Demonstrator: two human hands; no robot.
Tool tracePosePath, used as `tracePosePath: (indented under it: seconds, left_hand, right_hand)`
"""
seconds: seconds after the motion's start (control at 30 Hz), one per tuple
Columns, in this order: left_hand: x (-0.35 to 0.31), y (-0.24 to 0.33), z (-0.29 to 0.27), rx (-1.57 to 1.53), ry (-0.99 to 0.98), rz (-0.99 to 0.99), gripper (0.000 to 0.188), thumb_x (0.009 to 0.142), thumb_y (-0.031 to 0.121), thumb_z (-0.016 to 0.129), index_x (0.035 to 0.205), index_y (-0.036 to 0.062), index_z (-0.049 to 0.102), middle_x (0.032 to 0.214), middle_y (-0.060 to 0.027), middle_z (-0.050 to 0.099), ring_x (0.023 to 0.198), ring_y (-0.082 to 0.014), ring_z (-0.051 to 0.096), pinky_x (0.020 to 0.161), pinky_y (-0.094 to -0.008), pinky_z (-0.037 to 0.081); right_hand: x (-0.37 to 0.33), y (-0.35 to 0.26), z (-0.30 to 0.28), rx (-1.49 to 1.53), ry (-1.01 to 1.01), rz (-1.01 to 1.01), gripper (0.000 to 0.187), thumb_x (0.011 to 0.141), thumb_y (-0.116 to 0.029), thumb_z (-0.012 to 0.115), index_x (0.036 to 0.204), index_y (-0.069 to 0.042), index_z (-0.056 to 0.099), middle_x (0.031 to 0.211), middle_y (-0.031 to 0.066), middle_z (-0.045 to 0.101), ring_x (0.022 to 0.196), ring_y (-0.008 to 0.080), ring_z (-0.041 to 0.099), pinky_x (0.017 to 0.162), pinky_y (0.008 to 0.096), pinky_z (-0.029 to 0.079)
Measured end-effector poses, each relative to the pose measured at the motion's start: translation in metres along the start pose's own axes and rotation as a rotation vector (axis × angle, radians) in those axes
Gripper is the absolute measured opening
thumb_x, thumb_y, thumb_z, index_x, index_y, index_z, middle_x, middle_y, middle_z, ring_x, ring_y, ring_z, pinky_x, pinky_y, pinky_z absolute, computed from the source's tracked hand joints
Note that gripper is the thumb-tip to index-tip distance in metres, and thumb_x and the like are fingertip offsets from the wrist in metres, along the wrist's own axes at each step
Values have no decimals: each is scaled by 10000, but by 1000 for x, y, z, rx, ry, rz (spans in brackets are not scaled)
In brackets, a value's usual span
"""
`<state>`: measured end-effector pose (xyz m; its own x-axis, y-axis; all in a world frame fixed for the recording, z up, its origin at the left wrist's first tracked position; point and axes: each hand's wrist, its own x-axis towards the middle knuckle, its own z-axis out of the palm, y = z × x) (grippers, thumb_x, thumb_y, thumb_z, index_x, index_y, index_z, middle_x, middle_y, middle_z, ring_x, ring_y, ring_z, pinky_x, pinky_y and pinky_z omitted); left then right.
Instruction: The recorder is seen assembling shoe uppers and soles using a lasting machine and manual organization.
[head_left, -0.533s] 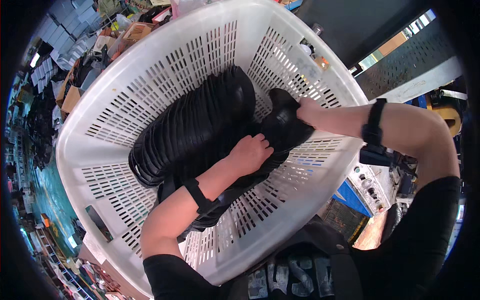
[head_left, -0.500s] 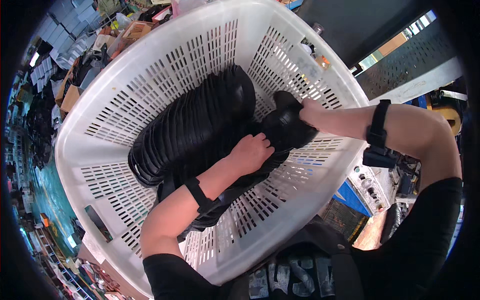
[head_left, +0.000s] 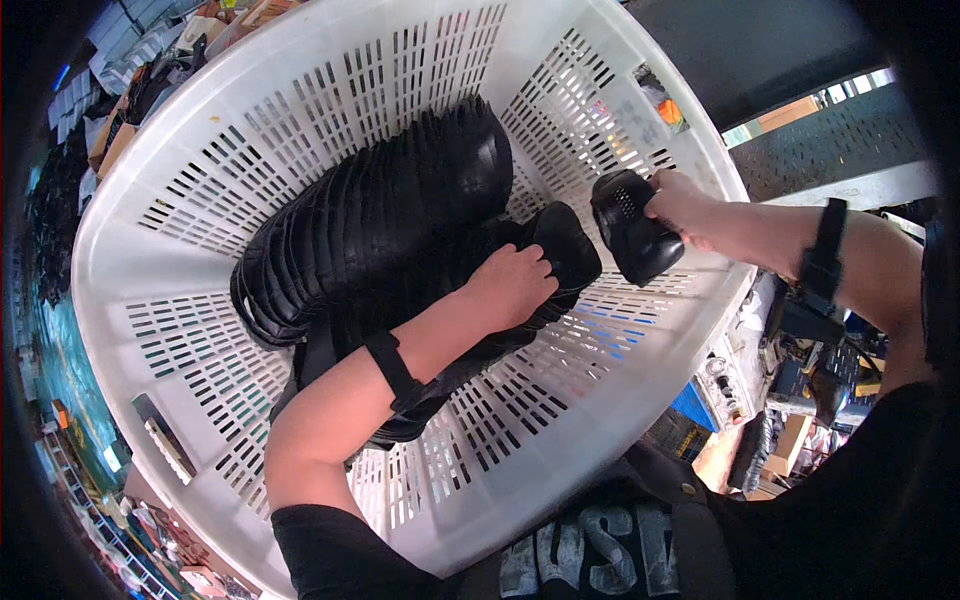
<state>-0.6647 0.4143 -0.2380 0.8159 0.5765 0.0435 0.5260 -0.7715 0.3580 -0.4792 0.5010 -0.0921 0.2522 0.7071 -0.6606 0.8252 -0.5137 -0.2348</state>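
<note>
A large white plastic basket (head_left: 230,80) with slotted walls holds two rows of nested black shoe uppers. The upper row (head_left: 385,195) lies slantwise against the far wall, its pieces packed tightly like ribs. My left hand (head_left: 510,285) has its fingers curled over the right end of the nearer row, gripping the end shoe upper (head_left: 568,248). Much of that row is hidden under my left forearm. On the right, inside the basket, my right hand (head_left: 685,208) is closed on a single shoe upper (head_left: 632,228), smooth and black with small punched holes, held apart from the row.
A grey metal surface with holes (head_left: 830,145) stands beyond the basket at the right. Below it is a white panel with round knobs (head_left: 725,390). Cardboard boxes and bags crowd the far left, beside a green floor (head_left: 75,350). The basket's rim surrounds both hands.
My right hand has moved right, drawing one shoe upper away from the nearer row, so a gap now shows between them. My left hand stays on the row. The whole view has shifted slightly.
</note>
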Motion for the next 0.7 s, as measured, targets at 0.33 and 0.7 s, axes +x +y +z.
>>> tracePosePath:
  seconds: [0.33, 0.7]
  left_hand:
    - [9, -1, -2, -48, 81, 50, 201, 763, 127, 563, 944, 88, 642, 864, -38, 611, 928, -225, 550, 745, -348, 485]
    - [8, -7, 1, -50, 202, 109, 233, 814, 186, 585, 1022, 98, 641, 909, -33, 625, 967, -209, 548, 783, -333, 482]
  right_hand:
    - [97, 46, 87, 171, -298, -6, 255, 799, -186, 639, 980, -27, 556, 876, 102, 636, 668, 208, 622, 474, 410, 464]
    - [8, 2, 28, -467, 117, -684, 491, 682, -154, 679, 1082, 8, 446, 884, 217, 612, 854, 355, 623, 682, 441, 487]
